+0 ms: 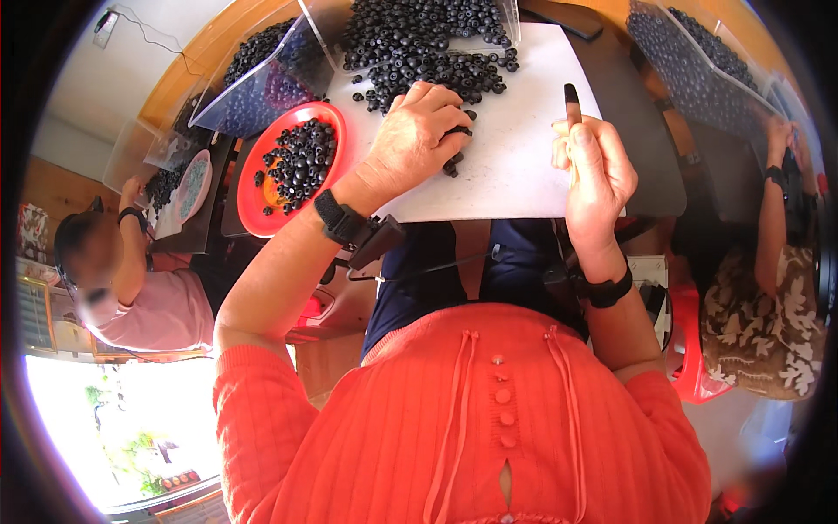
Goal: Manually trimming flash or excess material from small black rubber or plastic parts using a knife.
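Observation:
My left hand (417,131) rests over the white board with its fingers curled down onto several small, round black bead-like pieces (454,162). A big heap of the same pieces (419,74) spreads just beyond it, spilling from a clear bin (515,22). My right hand (598,170) is raised above the board's right side, fingers closed on a slim dark brown stick-like tool with a black tip (572,103) that points up. What the tool is exactly, I cannot tell. Left of my left wrist, a red oval bowl (247,196) holds more black pieces.
The white board (515,188) lies on a dark table (650,175). Clear bins of black pieces stand at the far left (262,100) and far right (690,52). One person (153,297) works on the left, another (764,314) on the right near a red stool (690,349).

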`<state>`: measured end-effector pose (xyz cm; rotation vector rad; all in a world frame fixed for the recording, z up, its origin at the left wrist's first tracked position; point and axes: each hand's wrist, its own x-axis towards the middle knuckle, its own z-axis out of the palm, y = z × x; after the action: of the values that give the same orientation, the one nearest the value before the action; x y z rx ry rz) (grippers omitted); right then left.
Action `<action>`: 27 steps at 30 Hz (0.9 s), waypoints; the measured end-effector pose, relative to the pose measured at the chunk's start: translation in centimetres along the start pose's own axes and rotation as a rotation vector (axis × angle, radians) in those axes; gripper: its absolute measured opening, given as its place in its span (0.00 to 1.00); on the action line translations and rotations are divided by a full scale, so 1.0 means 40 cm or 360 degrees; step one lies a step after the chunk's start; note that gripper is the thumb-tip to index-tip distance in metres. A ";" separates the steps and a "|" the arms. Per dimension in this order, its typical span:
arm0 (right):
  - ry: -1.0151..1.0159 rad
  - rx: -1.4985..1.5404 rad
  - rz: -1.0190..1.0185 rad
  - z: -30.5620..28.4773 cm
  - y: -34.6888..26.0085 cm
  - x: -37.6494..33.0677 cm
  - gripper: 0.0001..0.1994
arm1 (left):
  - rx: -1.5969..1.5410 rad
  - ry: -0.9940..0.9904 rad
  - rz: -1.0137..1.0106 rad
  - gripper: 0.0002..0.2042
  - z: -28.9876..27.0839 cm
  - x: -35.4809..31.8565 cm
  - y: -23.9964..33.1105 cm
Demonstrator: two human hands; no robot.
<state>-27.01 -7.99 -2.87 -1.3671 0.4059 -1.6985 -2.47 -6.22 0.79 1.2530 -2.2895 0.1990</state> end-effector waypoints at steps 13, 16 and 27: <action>-0.0092 -0.0315 0.0049 0.002 -0.013 -0.005 0.13 | -0.0104 0.0342 -0.0216 0.12 -0.049 -0.099 0.127; -0.0136 -0.0344 0.0057 0.014 -0.017 -0.003 0.13 | -0.0103 0.0389 -0.0305 0.11 -0.018 -0.121 0.157; -0.0197 -0.0396 -0.0070 0.019 -0.006 0.000 0.09 | -0.0154 0.0357 -0.0505 0.09 0.006 -0.138 0.101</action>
<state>-26.41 -7.64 -2.44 -1.6630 0.5333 -1.6286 -3.44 0.05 -1.72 1.4433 -1.8619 0.1075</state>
